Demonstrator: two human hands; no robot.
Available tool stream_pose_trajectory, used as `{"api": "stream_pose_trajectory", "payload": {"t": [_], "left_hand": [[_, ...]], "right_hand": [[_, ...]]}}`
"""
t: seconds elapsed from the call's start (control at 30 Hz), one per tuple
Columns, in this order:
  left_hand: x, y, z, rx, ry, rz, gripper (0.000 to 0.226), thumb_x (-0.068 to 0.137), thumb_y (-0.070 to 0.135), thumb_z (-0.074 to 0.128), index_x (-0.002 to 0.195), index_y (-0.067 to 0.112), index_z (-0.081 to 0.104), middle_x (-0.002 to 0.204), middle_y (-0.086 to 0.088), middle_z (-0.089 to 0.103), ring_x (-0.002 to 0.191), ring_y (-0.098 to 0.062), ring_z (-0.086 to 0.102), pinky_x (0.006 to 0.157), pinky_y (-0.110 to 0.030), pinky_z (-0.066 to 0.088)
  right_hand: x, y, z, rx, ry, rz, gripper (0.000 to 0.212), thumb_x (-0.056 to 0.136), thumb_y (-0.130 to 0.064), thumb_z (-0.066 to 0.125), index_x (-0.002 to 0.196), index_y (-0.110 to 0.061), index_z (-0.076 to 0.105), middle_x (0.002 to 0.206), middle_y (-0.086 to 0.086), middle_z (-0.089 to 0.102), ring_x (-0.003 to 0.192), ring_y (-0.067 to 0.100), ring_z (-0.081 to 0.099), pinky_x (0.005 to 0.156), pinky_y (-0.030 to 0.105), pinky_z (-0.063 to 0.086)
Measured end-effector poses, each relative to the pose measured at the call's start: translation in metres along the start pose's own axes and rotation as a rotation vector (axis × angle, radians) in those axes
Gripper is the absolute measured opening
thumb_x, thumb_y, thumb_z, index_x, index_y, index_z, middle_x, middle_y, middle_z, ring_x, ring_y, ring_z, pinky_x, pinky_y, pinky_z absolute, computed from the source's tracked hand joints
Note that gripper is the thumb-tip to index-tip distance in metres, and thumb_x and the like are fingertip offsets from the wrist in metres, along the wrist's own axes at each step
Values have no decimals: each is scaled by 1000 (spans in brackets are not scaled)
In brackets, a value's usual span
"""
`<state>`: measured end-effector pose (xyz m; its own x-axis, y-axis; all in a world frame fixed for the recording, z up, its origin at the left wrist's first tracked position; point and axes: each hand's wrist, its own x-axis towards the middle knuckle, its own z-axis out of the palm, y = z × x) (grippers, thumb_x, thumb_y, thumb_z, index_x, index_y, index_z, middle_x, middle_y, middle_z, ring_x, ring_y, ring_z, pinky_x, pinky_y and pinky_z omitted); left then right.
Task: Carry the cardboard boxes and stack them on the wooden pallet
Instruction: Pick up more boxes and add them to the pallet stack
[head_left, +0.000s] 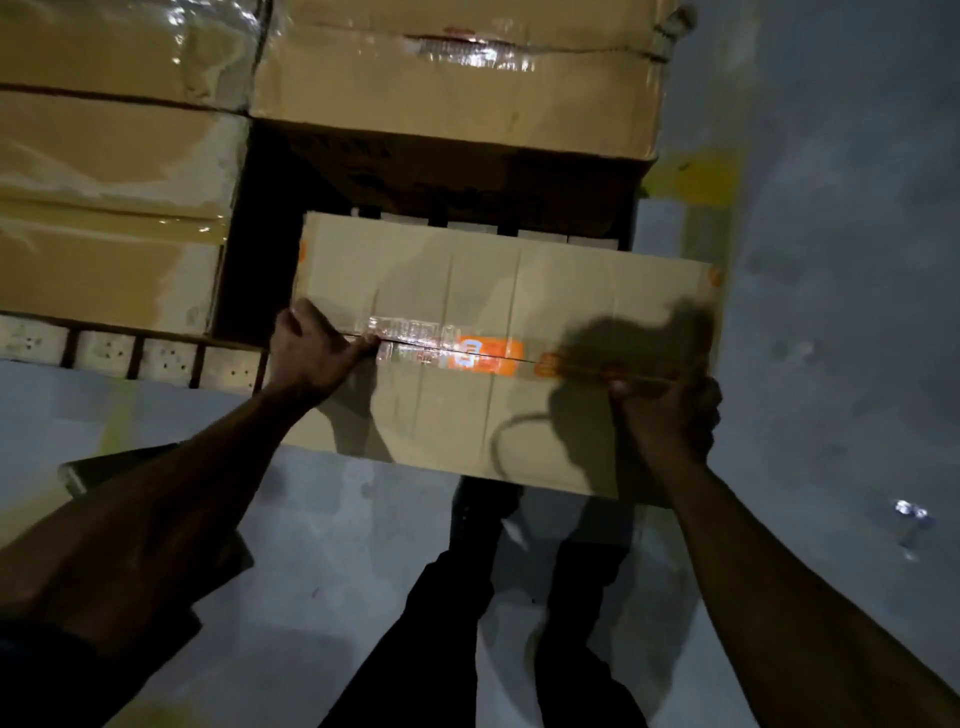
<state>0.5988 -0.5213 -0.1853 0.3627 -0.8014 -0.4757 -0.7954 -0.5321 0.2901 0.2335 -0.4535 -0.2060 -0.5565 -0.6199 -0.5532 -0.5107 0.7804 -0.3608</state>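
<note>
I hold a flat cardboard box (467, 291) with clear tape and an orange label along its middle seam. It hangs over the near edge of the wooden pallet (104, 353). My left hand (311, 353) grips the box's left side, thumb on the taped seam. At the right end of the seam, my right hand (670, 415) grips the box's right side. On the pallet stand other taped cardboard boxes: one tall box (457, 104) straight behind the held box, and a stacked pair (109, 182) to the left.
Grey concrete floor (831, 260) lies to the right and below, with yellow painted marks (696, 179) by the pallet's right side. My legs in dark trousers (467, 597) stand under the box. A dark gap lies between the stacked boxes.
</note>
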Motion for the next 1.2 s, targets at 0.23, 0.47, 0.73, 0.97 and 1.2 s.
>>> {"api": "stream_pose_trajectory", "payload": {"t": [0.23,0.47,0.73,0.97,1.2], "left_hand": [[-7,3,21,68,-21,-55,105,90,53,65,159,4,3,167,-18,-3,154,-35,1,125,-45,11],[-70,21,34,-254,-42,-359,69,80,51,70,123,0,56,132,-19,51,124,-38,46,103,-47,44],[-115,66,83,-458,119,-684,95,95,43,61,157,-1,3,166,-17,0,153,-35,3,125,-46,13],[-112,119,144,-980,495,-1033,88,85,38,77,146,1,25,146,-20,43,135,-35,44,114,-40,35],[-123,123,175,-1195,636,-1033,72,78,51,80,132,14,51,121,0,64,111,-20,64,99,-39,52]], "right_hand": [[-10,-12,12,-429,-52,-115,84,95,-50,49,159,-21,4,165,20,-5,152,38,-3,122,51,2],[-30,-84,-12,-553,-296,-540,74,92,-53,42,154,-13,30,161,15,23,147,36,22,120,49,19],[35,-176,1,-624,-293,-962,76,91,-46,60,152,-10,33,157,19,33,142,36,33,114,44,28],[107,-192,24,-751,-479,-1162,98,80,-56,72,154,-12,25,153,15,37,139,33,37,110,44,31],[138,-190,32,-695,-712,-1146,101,81,-60,71,156,-17,19,147,14,42,131,37,45,98,47,42]]}}
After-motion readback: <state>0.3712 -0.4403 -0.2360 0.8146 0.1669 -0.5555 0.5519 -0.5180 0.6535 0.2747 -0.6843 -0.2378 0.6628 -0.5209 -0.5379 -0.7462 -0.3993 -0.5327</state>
